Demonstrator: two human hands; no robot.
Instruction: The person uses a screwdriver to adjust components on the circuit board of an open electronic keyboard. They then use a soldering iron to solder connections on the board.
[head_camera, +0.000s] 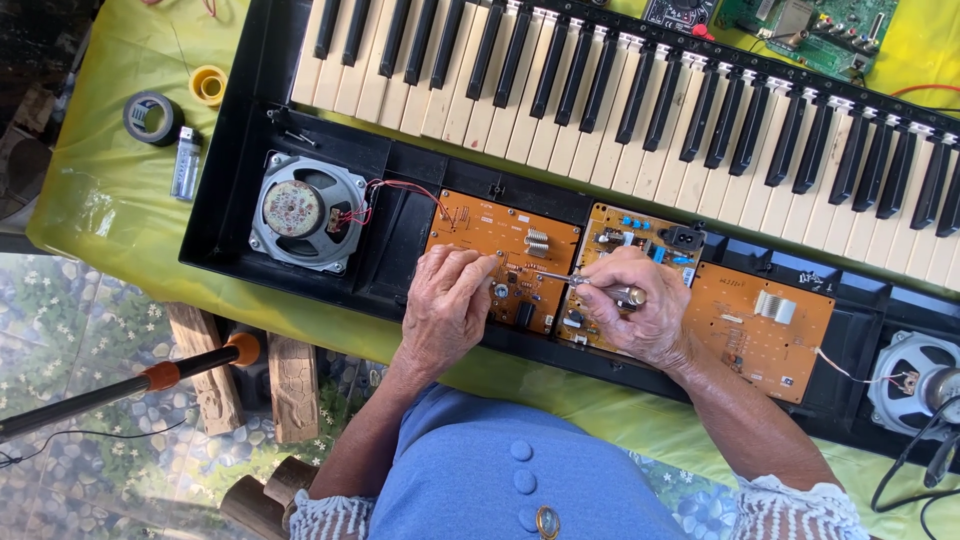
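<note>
An opened electronic keyboard (230, 180) lies on a yellow-green cloth, its black and white keys (620, 90) at the far side. Three orange circuit boards sit in its near compartment. My left hand (445, 305) rests on the left orange board (490, 240), fingertips pressed down near its middle. My right hand (635, 310) grips a metal-shafted screwdriver (575, 281), whose tip points left onto that same board next to my left fingers. The middle board (640, 235) lies partly under my right hand. The right board (760, 330) is uncovered.
A round grey speaker (305, 212) with red wires sits at the left of the case, another speaker (915, 380) at the right. A tape roll (152, 117), a yellow ring (209, 85) and a lighter (185, 163) lie on the cloth. A green circuit board (820, 30) lies behind the keys. An orange-tipped pole (150, 380) leans below the table.
</note>
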